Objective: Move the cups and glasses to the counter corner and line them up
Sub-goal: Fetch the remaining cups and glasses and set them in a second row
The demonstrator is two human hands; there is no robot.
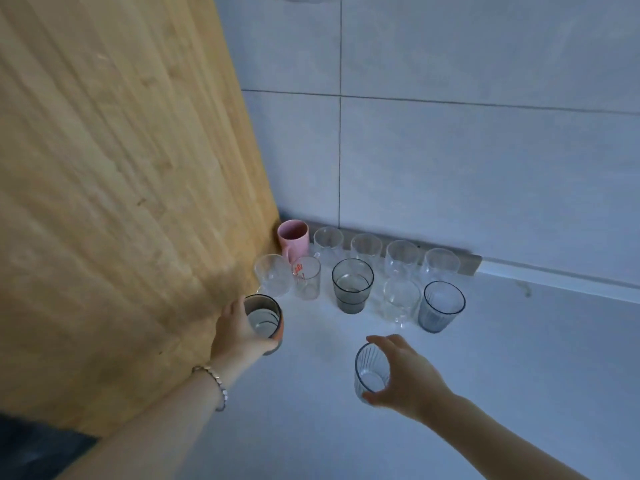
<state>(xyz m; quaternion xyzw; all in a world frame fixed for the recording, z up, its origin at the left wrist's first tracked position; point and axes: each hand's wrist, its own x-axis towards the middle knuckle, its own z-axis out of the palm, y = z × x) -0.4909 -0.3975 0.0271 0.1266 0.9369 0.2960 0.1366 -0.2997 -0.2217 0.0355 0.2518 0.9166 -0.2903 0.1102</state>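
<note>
In the counter corner a pink mug stands at the left end of a back row of several clear glasses. A second row in front holds a clear glass, a small glass with red print, a smoky grey glass, another clear glass and a ribbed grey glass. My left hand grips a grey glass close to the wooden panel. My right hand holds a ribbed clear glass in front of the rows.
A tall wooden panel bounds the corner on the left. Grey wall tiles rise behind the rows, with a low grey strip at their foot. The white counter stretches to the right and toward me.
</note>
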